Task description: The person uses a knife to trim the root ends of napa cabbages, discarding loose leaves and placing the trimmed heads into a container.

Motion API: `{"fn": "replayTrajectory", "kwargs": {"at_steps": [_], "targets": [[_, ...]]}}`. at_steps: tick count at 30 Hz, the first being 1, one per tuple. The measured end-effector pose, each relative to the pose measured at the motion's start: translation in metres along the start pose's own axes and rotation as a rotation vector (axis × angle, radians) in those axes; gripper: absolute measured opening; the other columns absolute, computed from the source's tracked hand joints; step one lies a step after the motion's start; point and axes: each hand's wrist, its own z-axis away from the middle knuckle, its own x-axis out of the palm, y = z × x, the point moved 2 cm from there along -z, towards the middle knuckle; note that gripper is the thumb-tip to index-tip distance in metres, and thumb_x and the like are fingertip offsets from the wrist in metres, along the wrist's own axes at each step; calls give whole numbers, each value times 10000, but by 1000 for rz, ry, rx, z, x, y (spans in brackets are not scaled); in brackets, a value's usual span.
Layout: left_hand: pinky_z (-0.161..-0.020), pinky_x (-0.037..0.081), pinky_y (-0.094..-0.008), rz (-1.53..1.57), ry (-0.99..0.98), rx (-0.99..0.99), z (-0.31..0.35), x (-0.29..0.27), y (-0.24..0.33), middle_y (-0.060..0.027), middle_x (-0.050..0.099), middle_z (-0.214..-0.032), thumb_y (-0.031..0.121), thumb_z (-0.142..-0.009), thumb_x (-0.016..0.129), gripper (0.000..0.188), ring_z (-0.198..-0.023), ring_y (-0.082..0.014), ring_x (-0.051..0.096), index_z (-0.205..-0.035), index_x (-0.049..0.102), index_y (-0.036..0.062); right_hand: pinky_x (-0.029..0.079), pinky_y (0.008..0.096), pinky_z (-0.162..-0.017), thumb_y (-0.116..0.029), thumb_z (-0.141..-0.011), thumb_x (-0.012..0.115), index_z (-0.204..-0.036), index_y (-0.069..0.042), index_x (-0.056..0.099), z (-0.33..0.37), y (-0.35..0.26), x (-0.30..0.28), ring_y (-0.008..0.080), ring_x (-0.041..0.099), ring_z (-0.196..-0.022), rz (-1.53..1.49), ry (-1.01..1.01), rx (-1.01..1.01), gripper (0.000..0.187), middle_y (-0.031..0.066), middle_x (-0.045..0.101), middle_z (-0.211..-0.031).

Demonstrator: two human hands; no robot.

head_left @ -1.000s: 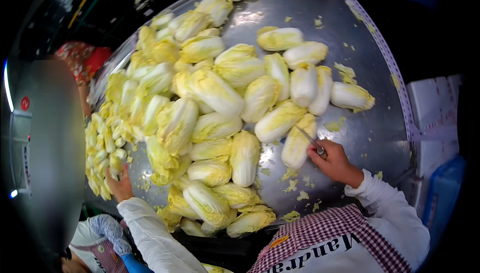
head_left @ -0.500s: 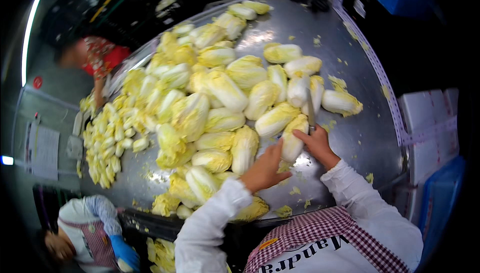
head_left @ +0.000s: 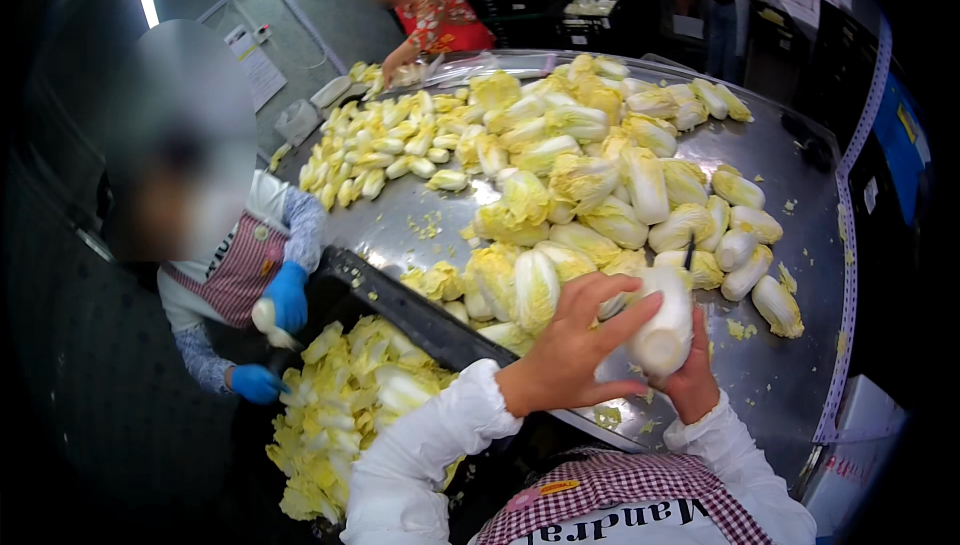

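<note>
A trimmed napa cabbage [head_left: 664, 327] is raised above the metal table, its pale cut base turned toward me. My right hand [head_left: 692, 377] is closed around its right side and underside. A dark, narrow knife blade [head_left: 690, 251] juts up behind the cabbage on that side; its handle is hidden. On the left, my left hand [head_left: 578, 343] has its fingers spread, with fingertips against the cabbage and the thumb near its base. More napa cabbages [head_left: 537, 290] lie just beyond my left hand.
The metal table [head_left: 420, 230] carries a big heap of cabbages and smaller cabbage hearts [head_left: 375, 150]. Loose yellow leaves [head_left: 340, 405] fill a bin by its near edge. A blue-gloved co-worker [head_left: 270, 275] stands left, another person [head_left: 440, 20] at the far side.
The view has swung left. The cabbage has been lifted from the table, base toward me, and my right hand now grips it too. My left hand has opened wider beside it.
</note>
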Motion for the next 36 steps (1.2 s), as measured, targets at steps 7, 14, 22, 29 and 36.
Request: {"fn": "replayTrajectory", "kwargs": {"at_steps": [7, 14, 22, 29, 36], "targets": [[-883, 483, -363, -37, 453, -529, 129, -75, 54, -155, 611, -1086, 169, -599, 877, 779, -986, -247, 619, -1239, 468, 3, 416, 225, -416, -356, -914, 614, -1085, -50, 508, 9, 106, 40, 90, 514, -468, 936, -642, 573, 366, 56, 627, -757], [-750, 511, -282, -132, 917, -1085, 246, -88, 110, -58, 623, -919, 130, -609, 876, 701, -829, -144, 623, -1189, 499, 17, 461, 336, -547, -122, -807, 667, -1069, -65, 587, 32, 161, 87, 234, 578, -618, 1449, -1486, -549, 280, 90, 553, -763], [-795, 520, -318, -325, 928, -1110, 277, -88, 140, -97, 646, -983, 170, -566, 889, 756, -874, -182, 646, -1193, 500, 8, 425, 313, -435, -172, -774, 608, -1115, -104, 546, 78, 199, 123, 174, 552, -539, 1529, -1933, -994, 353, 25, 442, -647], [-793, 522, -319, -352, 919, -1099, 278, -91, 144, -98, 650, -968, 156, -573, 877, 730, -877, -183, 647, -1180, 499, 7, 433, 317, -441, -152, -766, 590, -1034, -83, 539, 78, 206, 123, 183, 567, -554, 1543, -1968, -1001, 281, 27, 461, -648], [-770, 523, -322, -261, 922, -1151, 281, -84, 135, -90, 647, -945, 154, -616, 847, 690, -845, -176, 639, -1176, 476, -3, 451, 330, -435, -145, -767, 576, -1051, -98, 528, 68, 208, 121, 201, 580, -529, 1690, -1879, -1043, 292, 40, 511, -662]]}}
